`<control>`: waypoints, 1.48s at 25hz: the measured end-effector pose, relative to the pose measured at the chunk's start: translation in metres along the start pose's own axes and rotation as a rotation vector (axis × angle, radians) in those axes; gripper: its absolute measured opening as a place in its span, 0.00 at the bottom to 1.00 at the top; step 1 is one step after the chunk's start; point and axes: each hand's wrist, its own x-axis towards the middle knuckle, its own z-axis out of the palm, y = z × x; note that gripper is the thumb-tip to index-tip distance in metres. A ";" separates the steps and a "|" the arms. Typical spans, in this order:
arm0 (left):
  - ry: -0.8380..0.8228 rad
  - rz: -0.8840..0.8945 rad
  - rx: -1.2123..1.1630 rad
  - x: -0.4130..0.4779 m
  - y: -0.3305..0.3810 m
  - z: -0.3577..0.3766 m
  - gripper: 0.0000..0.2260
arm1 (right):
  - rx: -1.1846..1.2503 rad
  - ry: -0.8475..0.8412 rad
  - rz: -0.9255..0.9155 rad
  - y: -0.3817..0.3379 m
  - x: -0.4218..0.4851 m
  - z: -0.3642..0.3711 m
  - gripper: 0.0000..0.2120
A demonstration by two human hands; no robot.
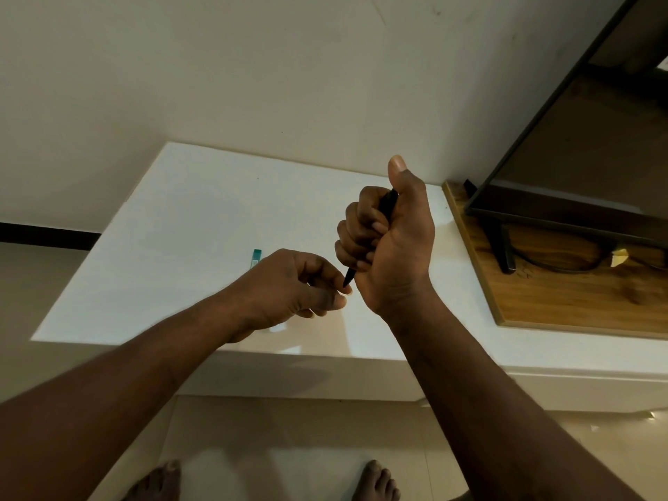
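Right hand (390, 240): closed in a fist round a black pen (387, 206), thumb stuck straight up, palm side turned to camera. Pen is held near upright and slightly tilted; the top end shows at the thumb base and the tip comes out under the little finger. Left hand (289, 287): held just below-left of the right one, fingers curled, thumb and forefinger tips (341, 301) brought together right at the pen tip. Whether the tip is actually pinched cannot be told. Both hands are held above a white counter (180, 247). A small teal item (256, 258) is seen on it just beyond the left hand, partly hidden by the knuckles. A wooden board (564, 294) carrying a dark screen (578, 157) and a black cable (564, 267) is seen to the right of the right hand, well apart.
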 end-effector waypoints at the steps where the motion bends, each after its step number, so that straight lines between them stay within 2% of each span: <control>1: 0.001 0.002 0.003 0.000 0.000 0.000 0.06 | 0.001 -0.001 -0.002 0.000 0.000 0.000 0.28; 37: 0.024 0.004 0.013 0.001 -0.001 0.001 0.04 | 0.047 -0.014 -0.032 -0.001 0.000 -0.002 0.28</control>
